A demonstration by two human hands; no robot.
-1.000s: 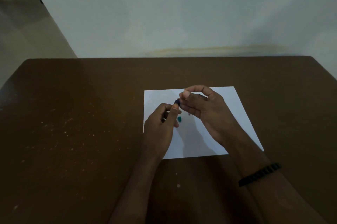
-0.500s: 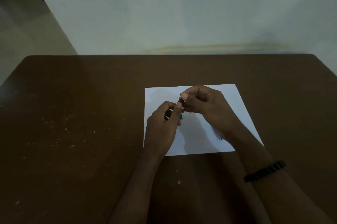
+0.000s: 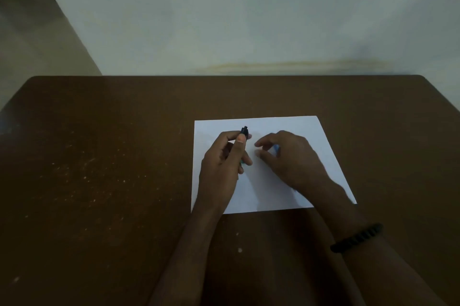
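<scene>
a small dark piece (image 3: 244,130) was held pinched between the thumb and forefinger of the left hand (image 3: 224,166). its top was left standing clear of the fingertips, and its long axis was pointed away from the person, toward the far edge of the worktop (image 3: 99,168). it was kept above the far left part of a white sheet of paper (image 3: 313,136), which was laid right of the worktop's middle.

the right hand (image 3: 291,158) was held just beside it, to the right, with fingers loosely curved and nothing seen gripped. its fingertips were turned toward the dark piece but kept apart from it. a pale blue piece (image 3: 276,148) was glimpsed under those fingers, too blurred for contact to be told. a teal speck (image 3: 241,162) was half hidden beneath the left hand.

the dark piece was seen as nearly black and blocky, with a small stud on top; finer detail was lost in the dim light. the right hand was judged the nearer one to the blue piece, which would then have to be carried leftward to the held piece.
</scene>
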